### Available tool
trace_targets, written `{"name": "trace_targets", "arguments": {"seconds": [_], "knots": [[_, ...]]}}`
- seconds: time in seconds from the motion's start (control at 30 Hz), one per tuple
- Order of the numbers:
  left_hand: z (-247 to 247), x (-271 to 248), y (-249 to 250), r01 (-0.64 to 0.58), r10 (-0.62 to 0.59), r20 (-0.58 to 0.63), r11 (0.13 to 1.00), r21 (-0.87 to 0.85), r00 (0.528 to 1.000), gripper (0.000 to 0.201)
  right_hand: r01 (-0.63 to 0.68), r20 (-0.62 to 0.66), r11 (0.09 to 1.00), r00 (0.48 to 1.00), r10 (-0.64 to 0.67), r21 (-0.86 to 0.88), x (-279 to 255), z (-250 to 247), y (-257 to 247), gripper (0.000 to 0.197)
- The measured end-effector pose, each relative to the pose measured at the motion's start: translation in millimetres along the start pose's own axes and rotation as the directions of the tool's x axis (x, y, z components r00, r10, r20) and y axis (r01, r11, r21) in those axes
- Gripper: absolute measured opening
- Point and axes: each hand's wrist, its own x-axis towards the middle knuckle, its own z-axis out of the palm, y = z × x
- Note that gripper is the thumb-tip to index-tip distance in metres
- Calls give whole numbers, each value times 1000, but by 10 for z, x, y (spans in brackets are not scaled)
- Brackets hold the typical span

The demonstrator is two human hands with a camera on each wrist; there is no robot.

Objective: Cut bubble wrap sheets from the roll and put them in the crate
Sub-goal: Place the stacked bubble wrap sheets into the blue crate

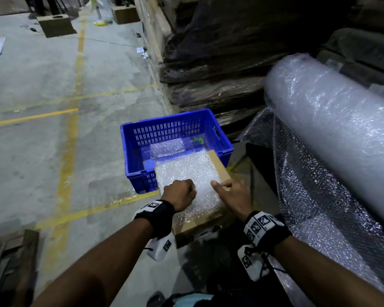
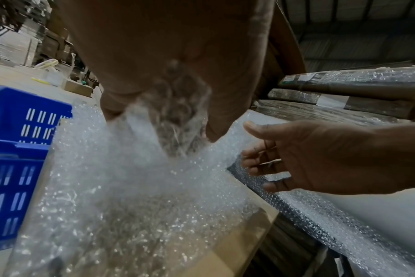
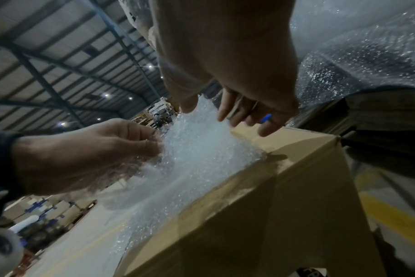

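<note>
Bubble wrap sheet (image 1: 186,173) spread flat over cardboard box (image 1: 222,171) top, far edge overhanging blue crate (image 1: 175,129) near rim, bare cardboard strip along right edge. Left hand (image 1: 180,193) fisted, pinching sheet's near part; right hand (image 1: 233,196) loosely spread, fingers hovering at sheet's right edge. Roll (image 1: 333,134) lying right of box, loose tail draped below; open concrete floor (image 1: 53,96) left; clear, bubbled, glinting; other sheets (image 1: 166,148) inside crate.

Crate (image 1: 173,131) blue, slotted walls; bubble wrap sheet (image 1: 186,171) clear, dotted; cardboard box (image 1: 220,167) tan; floor lines (image 1: 31,117) yellow
</note>
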Motion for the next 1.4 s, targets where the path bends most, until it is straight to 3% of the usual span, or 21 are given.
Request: {"name": "trace_targets", "arguments": {"seconds": [0.07, 0.2, 0.37, 0.47, 0.67, 0.83, 0.93, 1.0, 1.07, 1.2, 1.4], "knots": [[-16, -10, -11, -9, 9, 6, 1000, 0, 1000, 16, -13, 80, 982, 997, -2, 189, 34, -3, 22, 33], [-44, -45, 15, -77, 77, 6, 996, 39, 997, 19, -52, 155, 947, 988, 2, 316, 68, -5, 64, 18], [-88, -30, 98, -198, 204, -58, 976, 93, 977, 29, -118, 175, 911, 983, 52, 396, 20, -10, 3, 15], [-111, -5, 117, -242, 258, -66, 953, 182, 964, 29, -147, 189, 893, 979, 71, 425, 8, -23, -1, 14], [-153, -27, 90, -311, 329, -49, 925, 217, 943, 47, -187, 174, 873, 977, 120, 451, 64, -53, 46, 17], [-62, -52, 82, -446, 480, -12, 823, 351, 877, 56, -243, 195, 798, 968, 160, 551, 66, -62, 22, 15], [-14, -26, 26, -546, 604, 32, 695, 467, 796, 43, -279, 209, 741, 960, 189, 611, 74, -57, -13, 10], [6, -25, 2, -564, 628, 50, 659, 498, 777, 29, -304, 225, 711, 952, 206, 634, 99, -65, -32, 12], [-6, -36, 10, -542, 599, 60, 672, 504, 799, 13, -326, 241, 697, 945, 221, 638, 126, -72, -35, 13], [-54, -96, 104, -453, 479, 99, 716, 531, 872, 60, -325, 246, 693, 945, 215, 644, 152, -88, 4, 17], [18, -160, 339, -374, 374, 119, 744, 554, 920, 56, -328, 246, 705, 944, 220, 628, 163, -97, 1, 15]]}}
